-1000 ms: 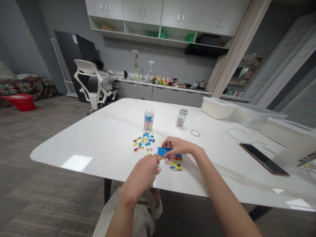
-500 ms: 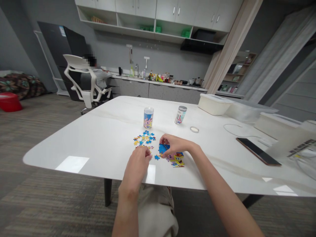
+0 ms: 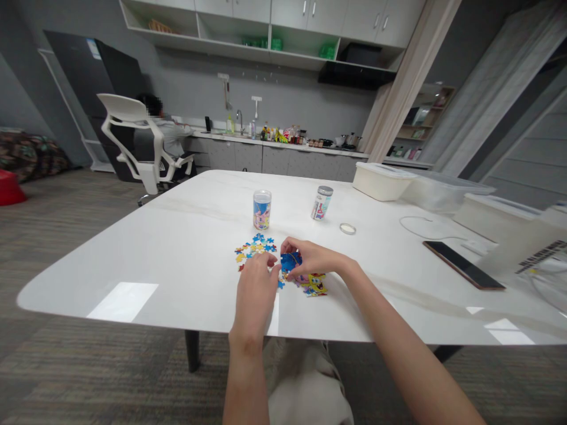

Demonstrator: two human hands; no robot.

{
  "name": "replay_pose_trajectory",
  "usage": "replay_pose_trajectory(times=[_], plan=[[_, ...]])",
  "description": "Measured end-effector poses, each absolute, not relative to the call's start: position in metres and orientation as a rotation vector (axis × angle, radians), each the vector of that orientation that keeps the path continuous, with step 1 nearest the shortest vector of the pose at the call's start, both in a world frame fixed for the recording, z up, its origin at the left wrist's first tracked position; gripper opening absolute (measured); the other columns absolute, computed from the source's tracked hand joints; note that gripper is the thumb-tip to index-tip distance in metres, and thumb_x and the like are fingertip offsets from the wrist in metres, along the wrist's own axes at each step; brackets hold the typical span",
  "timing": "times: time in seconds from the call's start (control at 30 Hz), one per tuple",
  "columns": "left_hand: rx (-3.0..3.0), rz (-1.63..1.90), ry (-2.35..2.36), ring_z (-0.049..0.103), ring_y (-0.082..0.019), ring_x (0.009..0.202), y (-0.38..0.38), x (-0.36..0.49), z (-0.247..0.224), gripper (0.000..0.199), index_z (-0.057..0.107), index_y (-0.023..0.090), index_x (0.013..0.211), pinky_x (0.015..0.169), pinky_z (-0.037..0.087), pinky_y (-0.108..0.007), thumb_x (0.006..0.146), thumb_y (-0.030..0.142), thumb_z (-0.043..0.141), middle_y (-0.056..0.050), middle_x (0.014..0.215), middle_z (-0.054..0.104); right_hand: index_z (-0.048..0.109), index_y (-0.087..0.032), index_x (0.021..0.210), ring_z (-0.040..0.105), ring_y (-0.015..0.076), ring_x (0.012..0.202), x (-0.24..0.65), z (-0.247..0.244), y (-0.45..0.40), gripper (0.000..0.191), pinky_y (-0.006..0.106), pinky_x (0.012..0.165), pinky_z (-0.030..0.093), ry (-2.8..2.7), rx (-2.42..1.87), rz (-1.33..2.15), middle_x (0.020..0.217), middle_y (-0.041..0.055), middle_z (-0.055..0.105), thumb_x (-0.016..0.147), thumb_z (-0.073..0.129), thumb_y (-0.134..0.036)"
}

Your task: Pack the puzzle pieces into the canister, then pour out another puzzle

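Observation:
My right hand (image 3: 312, 258) has its thumb and fingers around the blue part of a joined section of jigsaw puzzle (image 3: 291, 261), which lies on the white table. A yellow cartoon face shows on the section's near right part. My left hand (image 3: 256, 286) is just left of it, thumb and index finger curled close together; what they pinch, if anything, is too small to make out. Loose jigsaw pieces (image 3: 258, 245), blue, yellow and red, lie in a pile beyond my left hand, which partly covers them. A single blue piece (image 3: 280, 284) is beside the joined section.
Behind the pile stands a clear puzzle can (image 3: 261, 212). A grey-lidded can (image 3: 321, 203) and a ring-shaped lid (image 3: 348, 228) are to its right. Farther right are a phone (image 3: 463, 264), a white cable and plastic boxes (image 3: 383, 182). A person sits in a chair (image 3: 133, 130) across the room.
My left hand has moved up and right from the loose pieces toward the joined section. My right hand stays around that section. The camera view has shifted slightly.

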State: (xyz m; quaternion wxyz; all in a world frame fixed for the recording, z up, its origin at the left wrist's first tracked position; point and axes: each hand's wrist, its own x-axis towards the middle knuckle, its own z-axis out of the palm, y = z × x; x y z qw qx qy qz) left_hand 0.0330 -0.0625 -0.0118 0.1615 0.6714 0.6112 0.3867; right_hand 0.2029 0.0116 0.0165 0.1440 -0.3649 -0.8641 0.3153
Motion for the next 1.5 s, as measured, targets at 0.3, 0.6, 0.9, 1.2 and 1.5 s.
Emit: replay_pose_trajectory(times=[0.3,0.6,0.9,1.2,1.5], plan=[[1.919,1.138,1.732,0.056,-0.023,0.097,-0.058,0.047,-0.016,0.014,0.056,0.019,0.099,0.088,0.046,-0.041,0.09,0.017,0.045,-0.008,0.097,0.06,0.06,-0.018,0.094,0.061,0.0162,0.092,0.2,0.017,0.012,0.026,0.031,0.085,0.048,-2.382,-0.944,0.945,0.097,0.0035,0.066,0.07,0.058,-0.007],[1.778,1.238,1.722,0.056,-0.021,0.094,-0.056,0.054,-0.009,0.009,0.05,0.021,0.085,0.086,0.045,-0.04,0.088,0.014,0.046,-0.006,0.094,0.06,0.06,-0.017,0.088,0.061,0.0139,0.076,0.202,0.009,0.014,0.02,0.029,0.072,0.051,-2.153,-0.973,1.036,0.087,0.002,0.066,0.069,0.056,-0.011],[1.656,1.282,1.723,0.06,-0.02,0.089,-0.059,0.05,-0.003,0.007,0.053,0.021,0.086,0.082,0.046,-0.036,0.088,0.016,0.049,-0.004,0.089,0.063,0.061,-0.016,0.088,0.06,0.0126,0.065,0.203,0.004,0.012,0.016,0.027,0.063,0.05,-2.061,-0.977,1.191,0.075,0.0,0.064,0.074,0.063,-0.022],[1.568,1.303,1.699,0.062,-0.018,0.077,-0.053,0.054,-0.005,0.006,0.053,0.019,0.084,0.075,0.047,-0.032,0.086,0.015,0.05,-0.003,0.083,0.064,0.063,-0.016,0.086,0.06,0.0128,0.07,0.203,-0.002,0.01,0.015,0.028,0.07,0.049,-2.106,-1.045,1.069,0.081,0.0012,0.065,0.072,0.061,-0.02],[1.45,1.412,1.543,0.065,-0.019,0.084,-0.053,0.052,-0.007,0.011,0.059,0.018,0.09,0.08,0.049,-0.033,0.086,0.016,0.049,-0.005,0.087,0.068,0.067,-0.015,0.089,0.062,0.0149,0.076,0.203,0.001,0.01,0.016,0.029,0.076,0.049,-2.104,-1.098,0.901,0.083,0.0022,0.069,0.077,0.059,-0.024]])
